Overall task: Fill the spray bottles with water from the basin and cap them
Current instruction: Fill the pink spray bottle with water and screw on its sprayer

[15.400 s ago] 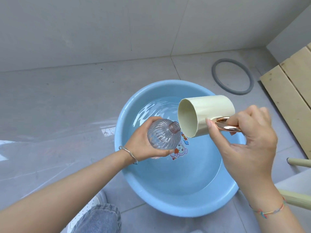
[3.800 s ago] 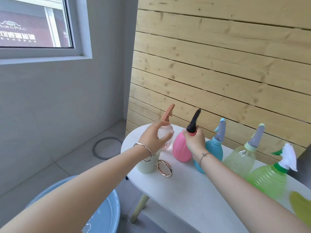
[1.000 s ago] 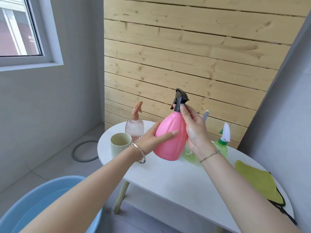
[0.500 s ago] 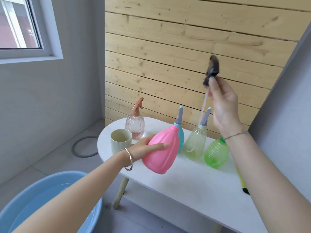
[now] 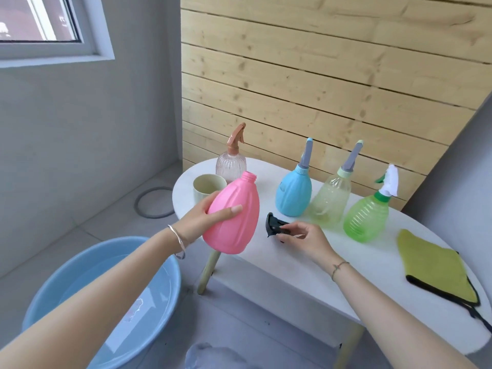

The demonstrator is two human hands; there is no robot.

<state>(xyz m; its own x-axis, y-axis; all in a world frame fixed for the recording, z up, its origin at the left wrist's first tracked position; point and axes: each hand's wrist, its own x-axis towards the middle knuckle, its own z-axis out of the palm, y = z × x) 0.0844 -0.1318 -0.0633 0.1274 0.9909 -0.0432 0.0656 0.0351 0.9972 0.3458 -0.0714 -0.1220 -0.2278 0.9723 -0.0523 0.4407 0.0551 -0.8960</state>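
My left hand (image 5: 203, 219) grips an uncapped pink spray bottle (image 5: 235, 217), tilted, just off the left front edge of the white table (image 5: 319, 259). My right hand (image 5: 306, 239) pinches the bottle's black spray head (image 5: 275, 227), which rests low on the tabletop. A clear ribbed bottle with a peach spray head (image 5: 231, 162) stands capped at the back left beside a cream cup (image 5: 209, 188). A blue bottle (image 5: 294, 194), a pale yellow bottle (image 5: 331, 199) and a green bottle (image 5: 368, 217) stand capped in a row. The blue basin (image 5: 53, 283) with water sits on the floor at lower left.
A yellow-green cloth with a black edge (image 5: 436, 267) lies at the table's right end. A grey ring (image 5: 153, 202) lies on the floor by the wall. A wooden slat wall runs behind the table, and a grey wall closes the right side.
My right hand has come down from head height and set the black spray head on the table. The pink bottle in my left hand has stayed near the table's left edge.
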